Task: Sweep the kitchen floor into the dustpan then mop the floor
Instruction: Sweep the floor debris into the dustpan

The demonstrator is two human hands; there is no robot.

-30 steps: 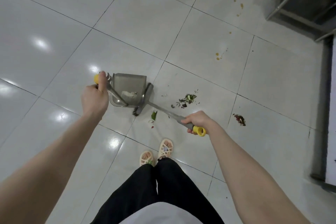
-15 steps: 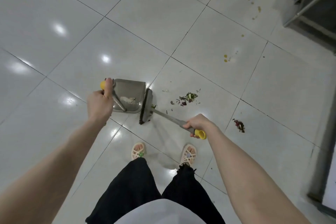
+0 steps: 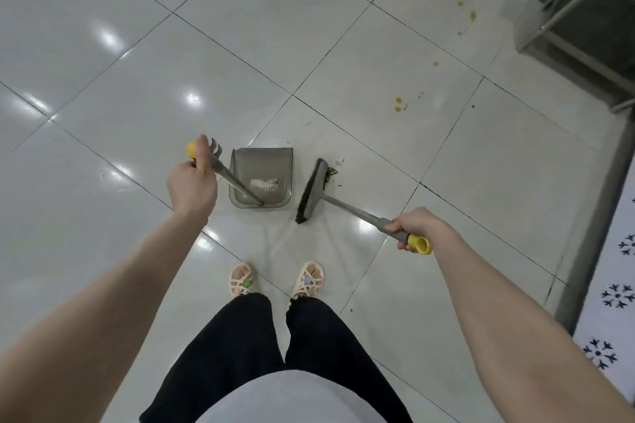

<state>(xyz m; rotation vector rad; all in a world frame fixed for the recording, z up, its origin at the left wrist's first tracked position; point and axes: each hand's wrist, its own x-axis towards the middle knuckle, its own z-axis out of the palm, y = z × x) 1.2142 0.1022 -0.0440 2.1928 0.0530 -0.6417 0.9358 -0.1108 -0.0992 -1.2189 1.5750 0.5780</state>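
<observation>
A grey translucent dustpan [image 3: 263,165] sits on the white tiled floor [image 3: 171,45] ahead of my feet, with pale scraps in it. My left hand [image 3: 192,182] grips the dustpan's long handle near its yellow tip. My right hand [image 3: 412,227] holds the broom's grey handle just above its yellow end. The broom head [image 3: 311,191] rests on the floor a little to the right of the dustpan, apart from it. Green and dark debris [image 3: 332,174] lies against the broom head's far side.
Yellow spill spots [image 3: 400,105] dot the tiles further ahead, with more spots [image 3: 464,14] near a metal shelf frame [image 3: 577,10] at the top right. A patterned mat [image 3: 615,302] lies behind a grey threshold strip [image 3: 591,251] on the right. My sandalled feet [image 3: 275,280] stand just behind the tools.
The broom head has moved right, away from the dustpan's mouth, and now sits against the debris pile. The dustpan and my left hand kept their place beside it.
</observation>
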